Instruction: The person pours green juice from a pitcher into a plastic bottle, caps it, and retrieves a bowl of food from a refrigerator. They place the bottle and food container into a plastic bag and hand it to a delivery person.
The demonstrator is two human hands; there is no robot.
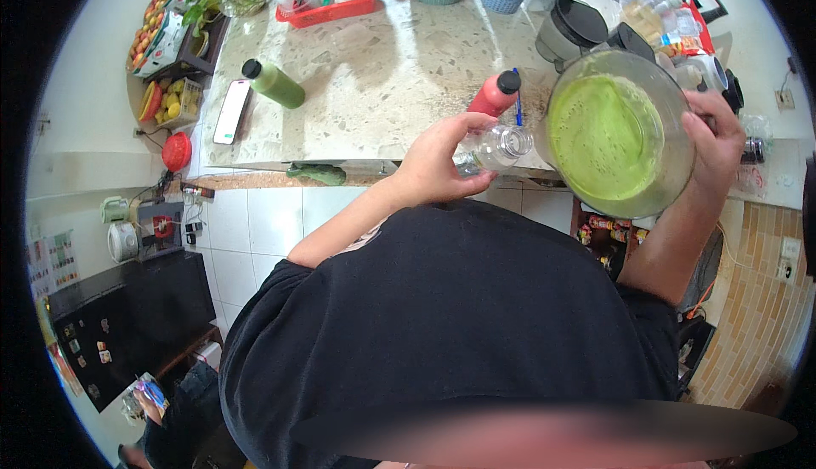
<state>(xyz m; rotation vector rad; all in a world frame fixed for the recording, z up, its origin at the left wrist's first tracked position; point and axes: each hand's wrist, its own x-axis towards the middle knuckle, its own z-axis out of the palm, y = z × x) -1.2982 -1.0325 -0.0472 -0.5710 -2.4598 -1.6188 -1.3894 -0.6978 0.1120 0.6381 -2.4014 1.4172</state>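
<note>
Two hands: the left hand [438,156] curled closed around a clear plastic bottle [491,151]; the right hand [716,136] gripped a round transparent pitcher [678,161] at its side.
Bottle mouth [515,140]: it was uncapped, just beside the pitcher; touching could not be told.
Bubbly green liquid [608,137]: probably it needed slow tilting, the rim above the mouth.

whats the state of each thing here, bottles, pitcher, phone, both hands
clear bottle: uncapped, held, looks empty
pitcher: uncovered, held up, contains green liquid
red bottle: capped, filled
green bottle: capped, filled
phone: face up, screen lit
left hand: gripping the clear bottle
right hand: gripping the pitcher
</note>
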